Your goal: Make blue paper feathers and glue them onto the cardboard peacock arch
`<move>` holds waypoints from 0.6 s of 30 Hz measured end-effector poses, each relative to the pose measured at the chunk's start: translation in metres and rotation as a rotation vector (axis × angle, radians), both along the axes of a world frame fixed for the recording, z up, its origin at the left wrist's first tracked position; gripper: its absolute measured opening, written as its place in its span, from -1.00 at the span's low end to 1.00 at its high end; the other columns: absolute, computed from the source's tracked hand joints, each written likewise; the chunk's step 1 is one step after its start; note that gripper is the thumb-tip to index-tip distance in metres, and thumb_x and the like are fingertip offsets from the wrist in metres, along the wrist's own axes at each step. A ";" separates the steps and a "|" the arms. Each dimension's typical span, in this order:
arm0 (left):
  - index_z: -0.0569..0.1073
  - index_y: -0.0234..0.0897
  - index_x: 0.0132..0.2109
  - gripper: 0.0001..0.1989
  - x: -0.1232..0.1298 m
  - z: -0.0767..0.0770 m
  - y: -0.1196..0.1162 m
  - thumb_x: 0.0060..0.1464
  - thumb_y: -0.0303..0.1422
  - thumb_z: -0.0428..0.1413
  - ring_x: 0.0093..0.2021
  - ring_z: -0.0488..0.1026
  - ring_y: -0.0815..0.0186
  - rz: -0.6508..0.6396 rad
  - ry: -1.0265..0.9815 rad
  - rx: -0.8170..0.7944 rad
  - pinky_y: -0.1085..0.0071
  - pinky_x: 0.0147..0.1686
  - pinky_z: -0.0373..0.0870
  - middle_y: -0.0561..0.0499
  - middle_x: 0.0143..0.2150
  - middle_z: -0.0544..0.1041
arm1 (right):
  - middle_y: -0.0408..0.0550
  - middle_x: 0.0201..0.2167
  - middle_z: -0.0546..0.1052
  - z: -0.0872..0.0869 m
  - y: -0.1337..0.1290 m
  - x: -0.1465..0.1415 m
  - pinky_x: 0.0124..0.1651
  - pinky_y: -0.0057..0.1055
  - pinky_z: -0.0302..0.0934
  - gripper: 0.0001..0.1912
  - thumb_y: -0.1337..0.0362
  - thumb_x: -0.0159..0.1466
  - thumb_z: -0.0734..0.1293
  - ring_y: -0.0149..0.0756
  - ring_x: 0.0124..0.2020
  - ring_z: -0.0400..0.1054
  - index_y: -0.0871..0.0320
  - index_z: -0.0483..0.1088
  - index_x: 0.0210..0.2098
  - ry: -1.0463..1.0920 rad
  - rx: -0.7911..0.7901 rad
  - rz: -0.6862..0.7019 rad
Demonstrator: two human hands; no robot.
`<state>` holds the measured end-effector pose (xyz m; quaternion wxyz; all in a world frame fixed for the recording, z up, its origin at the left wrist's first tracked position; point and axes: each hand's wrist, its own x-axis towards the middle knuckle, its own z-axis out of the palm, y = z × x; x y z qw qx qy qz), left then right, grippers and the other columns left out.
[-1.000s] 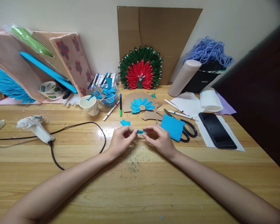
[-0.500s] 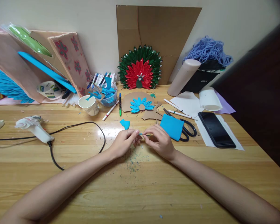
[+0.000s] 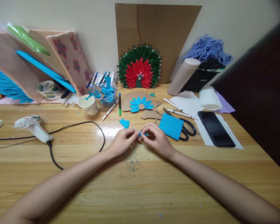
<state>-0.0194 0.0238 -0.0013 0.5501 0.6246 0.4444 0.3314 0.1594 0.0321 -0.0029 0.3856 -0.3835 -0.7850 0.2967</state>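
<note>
A small blue paper piece (image 3: 140, 134) is pinched between the fingertips of both hands, partly hidden by them. My left hand (image 3: 124, 141) has thumb and fingers closed on its left end. From the other side my right hand (image 3: 159, 139) pinches it with thumb and forefinger. Just beyond the left hand lies a loose blue scrap (image 3: 124, 123). A blue paper square (image 3: 171, 127) rests on black-handled scissors (image 3: 188, 127) beyond the right hand. Farther back, blue petals (image 3: 141, 104) fan out on a rounded cardboard piece (image 3: 128, 98).
A white glue gun (image 3: 35, 127) with a black cable lies left. Behind it stand a paper cup (image 3: 88, 105) and a tub of blue scraps (image 3: 109, 98). A red and green peacock (image 3: 140, 67) leans on cardboard (image 3: 158, 28). A phone (image 3: 216, 129) lies right, near a pale bottle (image 3: 184, 76).
The fingers of both hands have shifted slightly around the blue paper piece, and more of its blue surface shows. The surrounding objects keep their places.
</note>
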 end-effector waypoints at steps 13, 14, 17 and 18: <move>0.51 -0.37 -0.30 -0.72 0.002 0.001 -0.001 0.10 -0.23 0.04 -0.43 0.43 0.35 0.021 0.063 -0.020 0.45 -0.43 0.37 -0.08 -0.37 0.55 | -0.09 -0.36 0.43 -0.010 0.002 -0.003 -0.26 -0.39 0.37 -0.91 0.30 0.16 0.32 -0.35 -0.32 0.40 0.13 0.29 -0.34 0.227 -0.318 -0.046; 0.51 -0.36 -0.30 -0.72 0.002 0.001 -0.001 0.11 -0.24 0.03 -0.42 0.44 0.35 0.025 0.077 -0.003 0.45 -0.43 0.37 -0.08 -0.37 0.55 | -0.09 -0.36 0.43 -0.010 0.002 -0.003 -0.25 -0.39 0.37 -0.90 0.30 0.16 0.32 -0.35 -0.32 0.40 0.13 0.29 -0.33 0.234 -0.318 -0.046; 0.52 -0.36 -0.31 -0.72 0.001 -0.002 -0.002 0.12 -0.25 0.01 -0.43 0.43 0.36 0.027 0.113 0.040 0.46 -0.44 0.36 -0.08 -0.37 0.55 | -0.10 -0.36 0.43 -0.011 0.002 -0.003 -0.25 -0.39 0.37 -0.88 0.32 0.14 0.33 -0.36 -0.32 0.39 0.13 0.28 -0.33 0.243 -0.311 -0.047; 0.51 -0.35 -0.31 -0.72 0.001 -0.003 -0.002 0.12 -0.25 0.01 -0.44 0.43 0.36 0.026 0.124 0.053 0.46 -0.44 0.36 -0.07 -0.38 0.55 | -0.11 -0.37 0.42 -0.011 0.002 -0.003 -0.26 -0.39 0.36 -0.88 0.32 0.14 0.33 -0.36 -0.33 0.39 0.13 0.28 -0.35 0.239 -0.306 -0.050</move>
